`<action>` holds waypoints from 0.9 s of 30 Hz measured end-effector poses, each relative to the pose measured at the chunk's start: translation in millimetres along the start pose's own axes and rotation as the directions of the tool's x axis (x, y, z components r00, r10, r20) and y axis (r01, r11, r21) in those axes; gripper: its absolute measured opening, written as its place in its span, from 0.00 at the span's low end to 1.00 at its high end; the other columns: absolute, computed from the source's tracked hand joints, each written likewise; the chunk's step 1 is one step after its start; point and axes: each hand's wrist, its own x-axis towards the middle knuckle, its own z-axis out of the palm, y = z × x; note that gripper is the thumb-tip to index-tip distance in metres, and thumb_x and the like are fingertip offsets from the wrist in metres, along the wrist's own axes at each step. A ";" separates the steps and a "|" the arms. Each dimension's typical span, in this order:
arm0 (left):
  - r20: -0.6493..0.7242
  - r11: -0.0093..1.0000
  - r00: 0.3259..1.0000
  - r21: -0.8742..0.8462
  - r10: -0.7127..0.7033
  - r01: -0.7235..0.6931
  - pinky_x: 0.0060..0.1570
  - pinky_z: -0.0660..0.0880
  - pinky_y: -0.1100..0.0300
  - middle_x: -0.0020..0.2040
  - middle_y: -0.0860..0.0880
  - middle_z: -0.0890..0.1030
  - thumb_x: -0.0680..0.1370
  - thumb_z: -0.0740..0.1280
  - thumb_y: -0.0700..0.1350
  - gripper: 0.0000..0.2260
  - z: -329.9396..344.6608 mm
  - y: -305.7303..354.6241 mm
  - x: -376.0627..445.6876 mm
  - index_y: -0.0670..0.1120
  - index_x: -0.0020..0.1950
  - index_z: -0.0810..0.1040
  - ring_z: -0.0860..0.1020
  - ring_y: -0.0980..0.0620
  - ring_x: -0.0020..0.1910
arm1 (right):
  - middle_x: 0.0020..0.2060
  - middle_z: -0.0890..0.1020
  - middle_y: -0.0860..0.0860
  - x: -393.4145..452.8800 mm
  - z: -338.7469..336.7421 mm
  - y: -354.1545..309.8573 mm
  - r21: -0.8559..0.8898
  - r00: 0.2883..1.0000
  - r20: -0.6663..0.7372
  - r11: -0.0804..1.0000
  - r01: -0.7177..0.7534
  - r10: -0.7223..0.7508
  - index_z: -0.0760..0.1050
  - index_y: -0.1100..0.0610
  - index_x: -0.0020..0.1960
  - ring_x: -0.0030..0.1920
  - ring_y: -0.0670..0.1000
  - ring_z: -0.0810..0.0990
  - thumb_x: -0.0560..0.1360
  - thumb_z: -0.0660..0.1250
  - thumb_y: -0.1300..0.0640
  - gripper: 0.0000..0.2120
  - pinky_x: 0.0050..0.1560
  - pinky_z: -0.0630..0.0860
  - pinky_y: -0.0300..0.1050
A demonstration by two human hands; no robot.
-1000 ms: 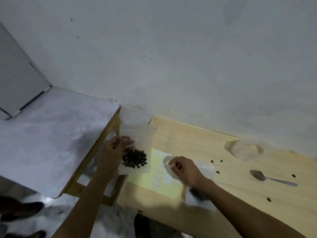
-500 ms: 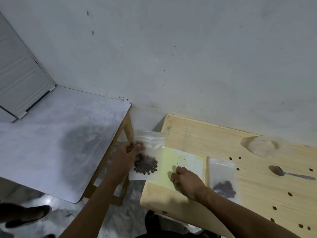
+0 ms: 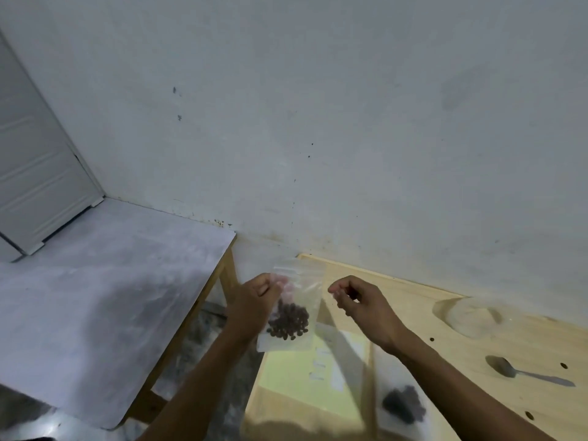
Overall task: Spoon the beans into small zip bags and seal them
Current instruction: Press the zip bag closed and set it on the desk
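Pale wall [image 3: 350, 122], grey table [image 3: 95, 297], white door [image 3: 35, 186]

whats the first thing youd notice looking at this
A clear zip bag with a dark clump of beans hangs upright at centre, pinched by the left hand, while the right hand reaches toward its top edge. A spoon lies on the wooden table, far right.
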 end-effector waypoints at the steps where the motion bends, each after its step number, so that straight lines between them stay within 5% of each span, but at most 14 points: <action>1: 0.017 1.000 1.000 -0.013 0.011 -0.011 0.42 0.79 0.38 0.41 0.41 0.84 0.81 0.64 0.47 0.07 4.7 6.3 1.0 0.51 0.50 0.82 0.81 0.34 0.43 | 0.34 0.77 0.43 3.0 -4.5 -10.9 0.030 1.000 -0.004 0.999 0.021 -0.021 0.80 0.52 0.49 0.37 0.44 0.74 0.79 0.64 0.61 0.07 0.42 0.72 0.35; 5: 0.072 0.994 0.997 -0.103 0.033 -0.025 0.43 0.79 0.35 0.42 0.46 0.85 0.81 0.64 0.47 0.07 23.2 32.1 1.0 0.52 0.51 0.82 0.80 0.31 0.44 | 0.33 0.77 0.46 10.8 -10.5 -37.4 0.049 0.999 -0.029 0.998 0.044 -0.043 0.80 0.51 0.46 0.36 0.47 0.76 0.76 0.70 0.58 0.02 0.43 0.76 0.42; 8: 0.073 0.988 0.997 -0.152 0.024 -0.013 0.47 0.82 0.52 0.42 0.55 0.86 0.81 0.64 0.46 0.08 37.2 53.3 -0.6 0.52 0.49 0.82 0.84 0.48 0.44 | 0.33 0.80 0.45 14.3 -14.7 -44.2 -0.040 0.992 -0.097 0.996 0.077 -0.081 0.81 0.50 0.42 0.34 0.44 0.75 0.75 0.71 0.56 0.03 0.39 0.73 0.38; 11: 0.112 0.988 0.994 -0.156 0.020 -0.002 0.48 0.80 0.57 0.43 0.56 0.85 0.81 0.64 0.49 0.08 46.7 62.9 0.4 0.53 0.49 0.83 0.83 0.57 0.44 | 0.34 0.81 0.47 13.8 -21.5 -47.0 -0.043 0.983 -0.151 0.995 0.095 -0.100 0.80 0.50 0.41 0.34 0.46 0.75 0.75 0.71 0.57 0.05 0.37 0.71 0.36; 17: 0.155 0.983 0.987 -0.181 0.037 -0.009 0.52 0.80 0.56 0.47 0.53 0.86 0.80 0.65 0.49 0.07 55.4 63.5 4.3 0.51 0.53 0.83 0.83 0.54 0.49 | 0.34 0.80 0.51 11.4 -28.0 -46.0 -0.035 0.976 -0.195 0.995 0.093 -0.098 0.77 0.50 0.43 0.31 0.44 0.72 0.74 0.72 0.56 0.04 0.35 0.69 0.36; 22: 0.107 0.980 0.994 -0.200 0.028 -0.006 0.51 0.81 0.54 0.45 0.52 0.86 0.79 0.68 0.49 0.05 58.8 65.2 6.6 0.50 0.51 0.82 0.84 0.52 0.47 | 0.36 0.77 0.51 9.2 -26.4 -48.4 -0.059 0.961 -0.269 0.997 0.055 -0.069 0.67 0.49 0.53 0.32 0.44 0.72 0.72 0.74 0.49 0.18 0.34 0.69 0.35; 27: 0.060 0.980 0.996 -0.191 0.063 -0.051 0.48 0.82 0.51 0.43 0.52 0.85 0.79 0.67 0.50 0.05 55.4 67.7 7.1 0.51 0.50 0.81 0.84 0.53 0.44 | 0.50 0.71 0.46 12.6 -29.1 -45.4 -0.042 0.942 -0.331 0.997 -0.070 0.052 0.62 0.45 0.66 0.50 0.46 0.72 0.64 0.78 0.40 0.37 0.45 0.69 0.38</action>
